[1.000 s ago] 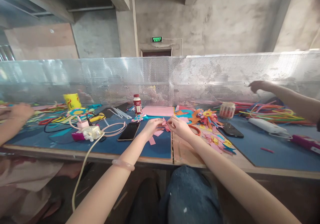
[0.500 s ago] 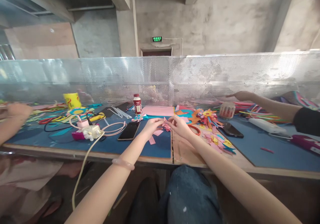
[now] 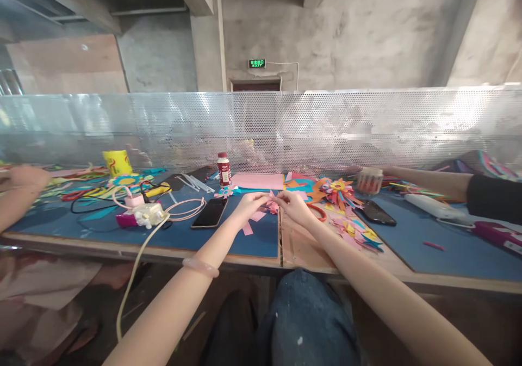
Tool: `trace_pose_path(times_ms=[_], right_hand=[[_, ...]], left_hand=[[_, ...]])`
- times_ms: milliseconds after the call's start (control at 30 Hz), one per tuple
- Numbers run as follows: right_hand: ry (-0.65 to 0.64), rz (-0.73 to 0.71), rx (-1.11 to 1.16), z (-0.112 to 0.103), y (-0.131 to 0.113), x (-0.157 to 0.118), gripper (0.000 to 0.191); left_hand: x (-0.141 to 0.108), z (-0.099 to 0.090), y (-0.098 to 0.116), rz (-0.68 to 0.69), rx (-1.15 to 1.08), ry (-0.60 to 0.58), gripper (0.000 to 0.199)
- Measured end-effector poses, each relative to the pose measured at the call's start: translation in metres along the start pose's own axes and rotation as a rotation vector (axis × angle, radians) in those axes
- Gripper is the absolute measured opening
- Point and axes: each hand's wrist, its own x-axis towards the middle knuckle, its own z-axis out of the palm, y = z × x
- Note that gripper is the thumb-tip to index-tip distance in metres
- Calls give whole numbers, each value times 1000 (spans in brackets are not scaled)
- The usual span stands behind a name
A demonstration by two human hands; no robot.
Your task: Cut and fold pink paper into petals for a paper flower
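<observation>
My left hand and my right hand meet over the blue mat, fingertips pinched around a small pink paper piece. Its exact shape is too small to make out. Just below the fingers lie loose pink paper pieces. A pink paper sheet rests flat behind my hands. To the right of my right hand sits a multicoloured paper flower, with a pile of cut paper petals in front of it. An orange ring-shaped handle shows partly beside my right wrist.
Left of my arm lie a phone, a power strip with a trailing cable and a yellow cup. A red-capped bottle stands behind. At right are another phone, a jar and a co-worker's arm.
My hands stay nearly in place, still pinching the pink paper. The co-worker's arm on the right has lowered toward the jar and the coloured strips.
</observation>
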Motion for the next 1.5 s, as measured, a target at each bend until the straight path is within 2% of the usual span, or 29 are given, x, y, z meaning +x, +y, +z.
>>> trace_pose_path(times_ms=[133, 267, 467, 567, 667, 867, 1067, 1167, 1233, 1300, 1500], right_hand=[[-11, 31, 34, 1, 6, 1, 28], [-39, 65, 135, 2, 5, 2, 29], [-182, 251, 395, -3, -8, 0, 33], [-244, 316, 540, -5, -12, -2, 32], [-239, 333, 621, -8, -16, -3, 32], [-256, 257, 568, -17, -26, -6, 32], [-259, 128, 388, -30, -38, -16, 34], [-265, 60, 207, -38, -45, -24, 30], [-194, 42, 57, -41, -48, -33, 26], [-63, 39, -47, -41, -49, -44, 23], [345, 86, -180, -35, -34, -73, 19]], left_hand=[[2, -1, -2, 23, 68, -34, 35], [5, -3, -6, 50, 88, -4, 34], [3, 0, 1, 232, 179, 79, 43], [2, 2, 7, 218, 172, 122, 35], [-1, 5, 13, 205, 153, 134, 24], [-14, 13, 22, 222, 101, 124, 24], [-32, 26, 30, 144, -30, 99, 25], [-41, 37, 33, 101, -59, 122, 24], [-46, 45, 33, 106, -67, 145, 23], [-49, 52, 32, 102, -89, 176, 26], [-50, 69, 18, 24, -116, 181, 36]])
